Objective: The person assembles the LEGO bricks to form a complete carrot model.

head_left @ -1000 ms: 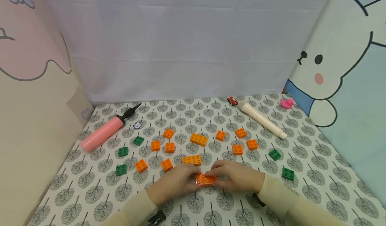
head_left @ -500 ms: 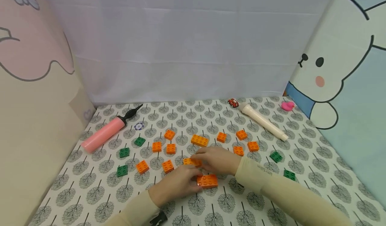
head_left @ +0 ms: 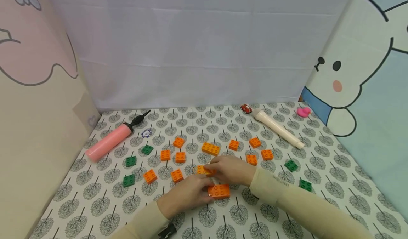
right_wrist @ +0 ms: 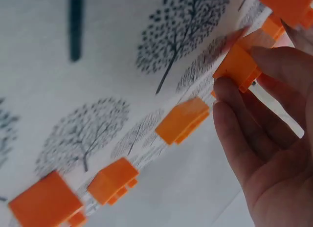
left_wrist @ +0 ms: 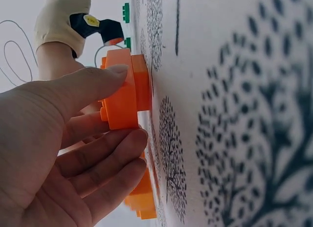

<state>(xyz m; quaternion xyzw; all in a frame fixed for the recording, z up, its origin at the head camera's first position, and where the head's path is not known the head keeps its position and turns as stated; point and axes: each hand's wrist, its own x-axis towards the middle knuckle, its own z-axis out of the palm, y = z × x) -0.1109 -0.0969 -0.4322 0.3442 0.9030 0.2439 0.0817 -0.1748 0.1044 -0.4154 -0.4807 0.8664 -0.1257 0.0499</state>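
Leftmost on the tree-print tablecloth (head_left: 95, 203) lies a pink balloon pump (head_left: 109, 141), with three green square bricks (head_left: 130, 160) and a scatter of small orange bricks (head_left: 165, 155) further in. Nearer the middle, the left hand (head_left: 186, 194) has thumb and fingers curled round the long orange brick (head_left: 219, 191), which sits flat on the cloth close to the person; the left wrist view shows the thumb on one long edge and the fingers on the other. Just beyond it, the right hand (head_left: 231, 169) pinches the end of a second long orange brick (head_left: 202, 169), and the right wrist view shows the fingertips (right_wrist: 230, 92) closed on that brick's edge, with it seemingly tipped off the cloth. My reading is that a pick-up of the second brick is in hand while the first is steadied as a base. The next move would call for bringing it over the held brick, squaring the studs, and pressing down evenly. Further right lie more orange and green bricks, a white recorder (head_left: 278, 129), a red toy car (head_left: 245, 108) and a pink duck (head_left: 303, 112).
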